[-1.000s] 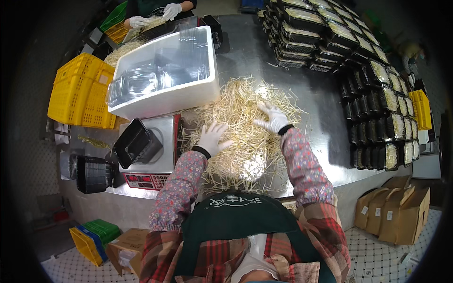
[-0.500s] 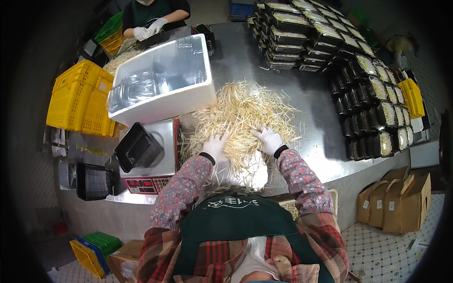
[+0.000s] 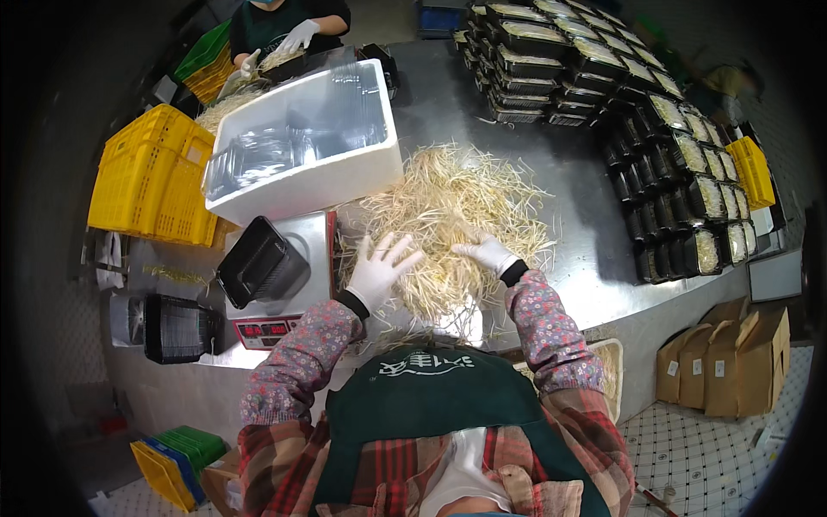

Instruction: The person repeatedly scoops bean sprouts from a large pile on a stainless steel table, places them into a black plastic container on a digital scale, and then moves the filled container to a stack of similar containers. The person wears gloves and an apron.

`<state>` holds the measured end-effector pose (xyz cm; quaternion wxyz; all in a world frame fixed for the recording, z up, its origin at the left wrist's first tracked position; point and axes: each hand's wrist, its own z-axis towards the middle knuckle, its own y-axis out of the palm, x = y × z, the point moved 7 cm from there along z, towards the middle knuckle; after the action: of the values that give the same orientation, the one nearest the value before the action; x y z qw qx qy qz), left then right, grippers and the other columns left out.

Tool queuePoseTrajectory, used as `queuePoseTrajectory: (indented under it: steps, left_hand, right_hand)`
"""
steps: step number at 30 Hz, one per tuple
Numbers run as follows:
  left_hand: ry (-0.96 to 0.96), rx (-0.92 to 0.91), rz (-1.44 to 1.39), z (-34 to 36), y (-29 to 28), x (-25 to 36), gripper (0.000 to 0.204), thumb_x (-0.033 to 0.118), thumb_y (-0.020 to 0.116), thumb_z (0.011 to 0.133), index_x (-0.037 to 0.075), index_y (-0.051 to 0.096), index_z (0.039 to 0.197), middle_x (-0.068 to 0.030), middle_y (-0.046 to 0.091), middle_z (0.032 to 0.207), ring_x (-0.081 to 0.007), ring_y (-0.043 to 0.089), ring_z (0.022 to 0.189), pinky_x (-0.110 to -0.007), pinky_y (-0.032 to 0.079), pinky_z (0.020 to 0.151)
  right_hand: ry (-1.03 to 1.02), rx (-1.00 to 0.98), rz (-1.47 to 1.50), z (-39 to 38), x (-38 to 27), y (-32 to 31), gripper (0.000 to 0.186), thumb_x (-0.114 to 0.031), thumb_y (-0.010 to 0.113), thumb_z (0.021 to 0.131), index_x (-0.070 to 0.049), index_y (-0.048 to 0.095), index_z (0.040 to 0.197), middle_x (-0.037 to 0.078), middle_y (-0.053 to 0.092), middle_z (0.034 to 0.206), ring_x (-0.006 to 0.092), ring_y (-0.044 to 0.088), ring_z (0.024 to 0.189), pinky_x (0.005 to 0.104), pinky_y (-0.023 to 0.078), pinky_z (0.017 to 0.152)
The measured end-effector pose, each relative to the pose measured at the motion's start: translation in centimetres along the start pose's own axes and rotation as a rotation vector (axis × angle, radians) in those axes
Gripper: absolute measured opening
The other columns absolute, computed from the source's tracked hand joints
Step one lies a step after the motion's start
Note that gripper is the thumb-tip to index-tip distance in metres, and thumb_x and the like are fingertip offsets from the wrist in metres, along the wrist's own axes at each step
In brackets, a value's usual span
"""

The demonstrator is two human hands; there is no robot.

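A loose heap of pale bean sprouts (image 3: 461, 194) lies on the metal table before me. My left hand (image 3: 377, 271), in a white glove, is open at the heap's left edge, its fingers spread and holding nothing. On the right side of the heap, my right hand (image 3: 489, 254), gloved too, has its fingers drawn together on some sprouts; its fingertips are partly lost among the strands. Left of my left hand, an unfilled black plastic tray (image 3: 263, 263) sits tilted on a scale (image 3: 312, 239) with a red display panel.
A white foam box (image 3: 314, 185) of clear lids stands behind the scale. Stacked black trays of sprouts (image 3: 594, 65) fill the far right. Nested black trays (image 3: 177, 329) are at the left edge. Yellow crates (image 3: 146, 185) stand beyond. A co-worker (image 3: 289, 30) handles sprouts at the far left.
My left hand has pulled left out of the heap and spread its fingers. My right hand has shifted slightly, its fingers drawing together on sprouts. The co-worker's hands have moved apart.
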<state>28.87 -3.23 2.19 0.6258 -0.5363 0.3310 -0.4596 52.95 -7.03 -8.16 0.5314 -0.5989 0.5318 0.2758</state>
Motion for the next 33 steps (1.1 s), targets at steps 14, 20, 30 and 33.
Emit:
queuePoseTrajectory:
  steps: [14,20,30,33]
  left_hand:
    - [-1.235,0.289,-1.746,-3.7,12.4,0.7,0.069,0.020,0.069,0.089,0.005,0.033,0.146,-0.0124,0.044,0.144,-0.0250,0.048,0.127,-0.044,0.046,0.097]
    - [-1.035,0.160,-2.370,-3.8,14.1,0.2,0.044,0.012,0.064,0.091,0.002,0.053,0.133,-0.0092,0.061,0.127,-0.0192,0.059,0.115,-0.036,0.047,0.097]
    - [-1.159,0.380,-1.789,-8.2,13.1,-2.9,0.044,0.004,0.071,0.084,0.001,0.055,0.125,-0.0080,0.065,0.115,-0.0183,0.063,0.101,-0.032,0.049,0.088]
    - [-1.203,0.327,-1.847,-9.8,13.9,-3.5,0.042,0.006,0.070,0.086,0.001,0.054,0.125,-0.0079,0.065,0.112,-0.0187,0.063,0.100,-0.032,0.050,0.087]
  right_hand:
    - [0.058,0.091,0.199,-0.5,1.2,7.6,0.083,-0.025,0.082,0.076,0.000,0.040,0.143,0.023,0.060,0.125,0.0286,0.061,0.114,0.0344,0.048,0.097]
    - [0.114,0.115,0.325,-2.5,0.6,4.8,0.067,-0.008,0.079,0.079,-0.001,0.047,0.138,0.015,0.066,0.116,0.0207,0.065,0.103,0.0285,0.051,0.090]
    - [-0.114,0.210,-0.200,-4.1,1.8,-4.2,0.074,-0.024,0.079,0.078,-0.008,0.046,0.141,0.016,0.048,0.144,0.0306,0.043,0.135,0.0383,0.036,0.111]
    - [-0.002,0.216,-0.781,-4.6,1.7,-8.8,0.100,-0.029,0.085,0.066,-0.020,0.033,0.151,0.012,0.035,0.154,0.0311,0.025,0.145,0.0472,0.026,0.117]
